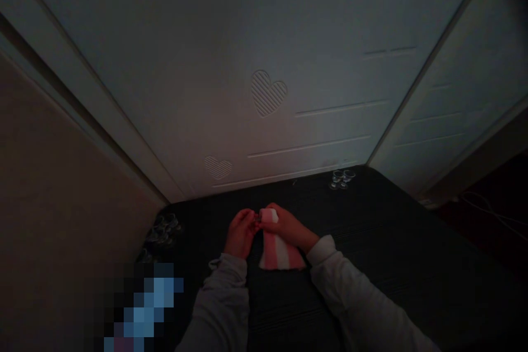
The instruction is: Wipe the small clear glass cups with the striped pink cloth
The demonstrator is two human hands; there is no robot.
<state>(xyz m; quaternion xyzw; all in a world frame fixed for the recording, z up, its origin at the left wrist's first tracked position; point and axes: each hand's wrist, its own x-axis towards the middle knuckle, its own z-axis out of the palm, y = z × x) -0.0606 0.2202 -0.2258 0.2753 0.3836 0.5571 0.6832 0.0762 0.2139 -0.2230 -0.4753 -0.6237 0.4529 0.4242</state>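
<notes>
A pink-and-white striped cloth [282,253] hangs from my right hand [284,225], whose fingers are closed around its upper end. Close beside it, my left hand [241,231] is closed in a pinch. Between the fingertips of both hands sits a small shiny clear piece [258,219], partly covered by fingers and cloth, too dim to name exactly. Both hands are just above the dark table [297,308], and the cloth's lower edge hangs near its surface.
Small clear glass-like pieces with round rims [341,179] stand at the table's back right. Several similar clear pieces [163,228] are at the left edge. A white panel with heart patterns [268,93] rises behind. A pixelated blue patch [144,311] covers the lower left.
</notes>
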